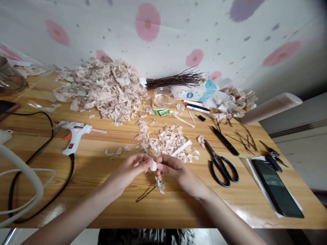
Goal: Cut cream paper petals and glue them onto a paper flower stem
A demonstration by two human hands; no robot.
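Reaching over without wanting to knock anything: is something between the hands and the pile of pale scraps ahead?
Nothing visible: the pile of pale scraps lies just past the left hand and right hand, which pinch a small white ball.

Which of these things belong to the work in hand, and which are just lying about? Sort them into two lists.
Belonging: left hand, right hand, small white piece they pinch, pale flaky scraps.

Lying about: black-handled scissors, hot glue gun, clear plastic bowl.
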